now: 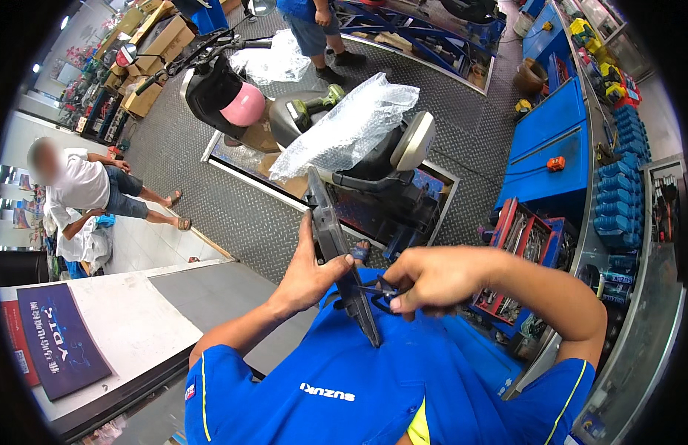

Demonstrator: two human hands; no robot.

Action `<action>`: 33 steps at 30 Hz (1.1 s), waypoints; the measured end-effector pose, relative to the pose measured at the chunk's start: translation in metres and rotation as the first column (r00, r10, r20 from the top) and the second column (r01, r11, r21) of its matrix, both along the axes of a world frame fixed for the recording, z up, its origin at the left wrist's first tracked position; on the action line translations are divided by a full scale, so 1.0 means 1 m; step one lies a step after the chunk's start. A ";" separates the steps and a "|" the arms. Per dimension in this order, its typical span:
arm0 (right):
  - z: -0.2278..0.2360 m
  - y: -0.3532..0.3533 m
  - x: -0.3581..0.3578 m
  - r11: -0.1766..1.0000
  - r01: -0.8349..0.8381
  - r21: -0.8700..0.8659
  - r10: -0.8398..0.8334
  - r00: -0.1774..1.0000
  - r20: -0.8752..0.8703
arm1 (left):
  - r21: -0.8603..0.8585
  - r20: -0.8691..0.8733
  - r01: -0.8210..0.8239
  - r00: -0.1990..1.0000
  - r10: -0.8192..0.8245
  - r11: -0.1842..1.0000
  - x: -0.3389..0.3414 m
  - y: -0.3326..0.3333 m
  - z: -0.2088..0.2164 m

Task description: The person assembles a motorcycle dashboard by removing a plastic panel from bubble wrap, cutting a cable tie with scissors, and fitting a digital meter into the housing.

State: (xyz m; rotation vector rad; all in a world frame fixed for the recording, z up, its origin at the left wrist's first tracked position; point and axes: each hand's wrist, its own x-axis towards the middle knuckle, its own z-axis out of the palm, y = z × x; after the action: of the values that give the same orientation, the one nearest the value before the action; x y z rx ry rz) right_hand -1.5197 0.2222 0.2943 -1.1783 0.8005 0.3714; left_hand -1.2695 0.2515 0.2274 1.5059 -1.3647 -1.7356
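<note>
My left hand (308, 271) grips a long, narrow black plastic panel (329, 230), tilted in front of my chest. Its thumb lies across the panel's face and its fingers go behind, partly hidden. My right hand (433, 278) is closed on a small dark tool (387, 288) whose handle parts show at the fingers. Its thin end reaches to the panel's right edge; whether it touches, I cannot tell. Beyond the panel stands a scooter (348, 174) with its bodywork partly off, and bubble wrap (351, 130) drapes over its seat area.
A pink helmet (243, 105) rests on the scooter. To the right are a red tool tray (513, 241) full of hand tools, a blue cabinet (544, 159) and a long bench. One person (88, 182) stands at left, another (307, 30) beyond the scooter.
</note>
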 end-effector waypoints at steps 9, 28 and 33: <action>0.020 0.044 0.041 0.970 0.242 -0.025 -0.243 0.951 -0.192 | -0.014 0.029 -0.029 0.999 0.030 0.999 -0.001 -0.003 -0.018; -0.097 0.061 0.038 0.401 0.916 -0.013 -0.811 0.361 0.460 | -0.040 -0.073 -0.006 0.997 0.003 0.999 -0.005 -0.006 -0.014; -0.127 0.071 0.060 0.305 0.950 -0.069 -0.781 0.291 0.553 | 0.027 -0.108 0.010 0.994 -0.007 1.000 -0.011 -0.010 -0.007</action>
State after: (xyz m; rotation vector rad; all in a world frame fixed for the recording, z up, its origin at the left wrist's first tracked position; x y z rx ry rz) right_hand -1.4600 0.2933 0.1668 -0.9066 1.0418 -1.0635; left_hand -1.2809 0.2416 0.2207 1.4008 -1.2994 -1.8205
